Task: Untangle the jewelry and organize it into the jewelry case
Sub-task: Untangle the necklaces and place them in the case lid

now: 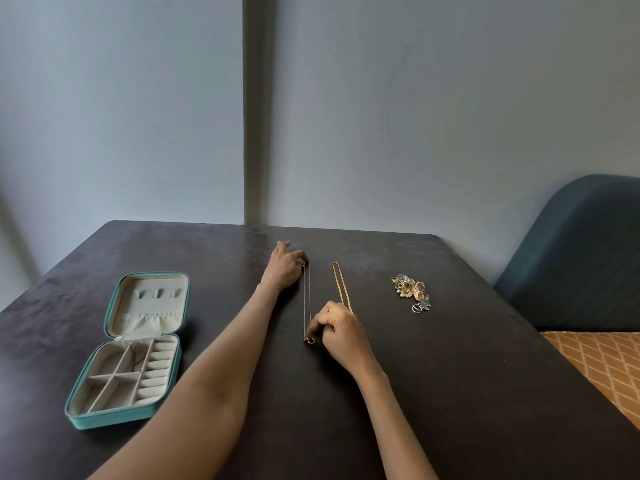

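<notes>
We observe a dark desk (450, 393) set against a pale wall (415, 116). Toward the desk's left edge lies the teal jewelry case (130, 348), unzipped and lying flat: its lid half faces the far edge, showing small tabs and a gathered pocket; its base half, nearer the front edge, shows divided compartments and a column of ring rolls. We see no jewelry in any compartment, though the lining is pale and the view shallow, so a fine piece might escape us.

Near the middle of the desk a thin silver chain (307, 299) lies stretched in a straight line running from the far edge toward the front edge. The left hand (284, 268) rests at its far end, fingers curled down on the chain's tip, thumb side pressed to the desk. The right hand (337, 329) holds the near end: index finger and thumb pinch the chain just above its small ring pendant (310, 340), the other fingers curled in.

Just right of the silver chain, parallel and apart from it, lies a gold chain (341, 285), doubled into a narrow loop; its near end passes behind the right hand. Farther toward the right edge sits a cluster of earrings and charms (412, 292), touching one another in a small heap.

Beyond the right edge we note a blue chair back (581, 258) and an orange patterned cushion (602, 362).
</notes>
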A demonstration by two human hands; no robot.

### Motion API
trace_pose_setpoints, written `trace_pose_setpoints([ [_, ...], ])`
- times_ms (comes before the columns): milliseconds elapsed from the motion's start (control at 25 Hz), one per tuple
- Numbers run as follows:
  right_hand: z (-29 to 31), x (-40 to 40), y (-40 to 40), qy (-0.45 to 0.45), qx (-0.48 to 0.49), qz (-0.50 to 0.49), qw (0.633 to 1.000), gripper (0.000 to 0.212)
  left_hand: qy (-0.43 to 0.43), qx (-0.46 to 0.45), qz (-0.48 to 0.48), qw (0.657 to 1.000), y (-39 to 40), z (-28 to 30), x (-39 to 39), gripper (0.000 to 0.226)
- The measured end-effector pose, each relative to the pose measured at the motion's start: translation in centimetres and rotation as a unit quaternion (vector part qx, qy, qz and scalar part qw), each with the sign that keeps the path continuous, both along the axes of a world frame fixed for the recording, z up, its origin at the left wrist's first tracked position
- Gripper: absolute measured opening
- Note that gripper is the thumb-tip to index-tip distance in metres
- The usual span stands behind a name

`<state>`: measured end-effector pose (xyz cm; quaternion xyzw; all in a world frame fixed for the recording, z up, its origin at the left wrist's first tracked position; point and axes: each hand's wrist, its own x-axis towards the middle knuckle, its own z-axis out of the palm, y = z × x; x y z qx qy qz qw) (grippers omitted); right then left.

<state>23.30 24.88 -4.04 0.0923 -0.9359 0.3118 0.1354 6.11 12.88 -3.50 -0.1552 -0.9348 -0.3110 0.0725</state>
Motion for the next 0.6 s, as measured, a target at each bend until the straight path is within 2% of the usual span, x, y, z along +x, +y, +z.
trace_pose_setpoints([
  [400, -0.3, 0.39, 0.06, 0.001, -0.007, -0.002, 1.0, 0.043, -0.01, 0.006, -0.003, 1.0, -0.01, -0.33, 0.26, 0.032],
  [600, -0.71, 0.11, 0.47, 0.018, -0.068, -0.013, 0.997, 0.049, -0.023, 0.021, 0.002, 1.0, -0.04, -0.18, 0.81, 0.036],
])
